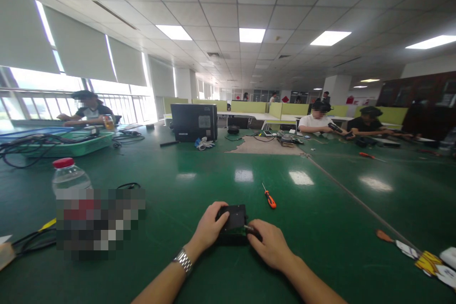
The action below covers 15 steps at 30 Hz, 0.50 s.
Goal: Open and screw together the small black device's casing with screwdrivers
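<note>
In front of me a small black electronic box [235, 217] rests on the green table, with a strip of green, perhaps circuit board, showing along its near side. My left hand [213, 222] is closed on the box's left side, thumb on top. At the opposite side, my right hand [270, 243] grips a dark-handled tool [254, 233]. Its short metal tip meets the box's right edge; the exact kind of tool is hard to make out. Beyond my right hand lies a screwdriver [270, 199] with an orange handle.
On the left stand a red-capped bottle [70, 176] and a green basket [71, 145] with cables. A black computer case [194, 122] and gloves [204, 144] sit farther back. Another screwdriver [370, 156] lies right. Other people sit around the table's far sides.
</note>
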Motion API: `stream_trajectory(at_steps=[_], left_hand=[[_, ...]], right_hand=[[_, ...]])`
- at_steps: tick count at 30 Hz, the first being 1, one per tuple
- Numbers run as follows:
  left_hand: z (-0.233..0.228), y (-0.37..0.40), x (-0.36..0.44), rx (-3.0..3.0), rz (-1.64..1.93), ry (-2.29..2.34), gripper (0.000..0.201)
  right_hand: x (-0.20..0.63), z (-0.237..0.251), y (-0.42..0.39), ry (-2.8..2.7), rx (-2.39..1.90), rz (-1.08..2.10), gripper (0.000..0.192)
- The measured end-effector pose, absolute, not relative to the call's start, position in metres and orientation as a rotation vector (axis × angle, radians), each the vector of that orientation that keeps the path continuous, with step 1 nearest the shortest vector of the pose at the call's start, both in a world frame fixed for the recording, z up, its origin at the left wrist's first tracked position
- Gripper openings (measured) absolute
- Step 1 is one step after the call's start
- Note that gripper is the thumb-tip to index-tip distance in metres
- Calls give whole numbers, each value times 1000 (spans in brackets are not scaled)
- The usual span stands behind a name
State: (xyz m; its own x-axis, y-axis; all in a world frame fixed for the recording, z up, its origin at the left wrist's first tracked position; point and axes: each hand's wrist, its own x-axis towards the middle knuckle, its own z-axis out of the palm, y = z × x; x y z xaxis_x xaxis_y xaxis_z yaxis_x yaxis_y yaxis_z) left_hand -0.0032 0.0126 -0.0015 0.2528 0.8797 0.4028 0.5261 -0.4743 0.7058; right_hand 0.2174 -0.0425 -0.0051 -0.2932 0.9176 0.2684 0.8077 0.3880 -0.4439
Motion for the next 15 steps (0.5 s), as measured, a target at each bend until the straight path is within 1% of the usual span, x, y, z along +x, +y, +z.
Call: stream_trajectory(at_steps=[4,9,15], left_hand=[[-1,12,-3,2100,1101,1278,27],[-1,12,-4,2106,1092,1280,26],[-1,12,-3,2125,1086,1270,26]], right_hand=[[219,-3,-42,-2163,-1476,318,16],[218,-1,-42,-2116,-1461,235,20],[216,-5,-41,-2103,-1475,246,20]])
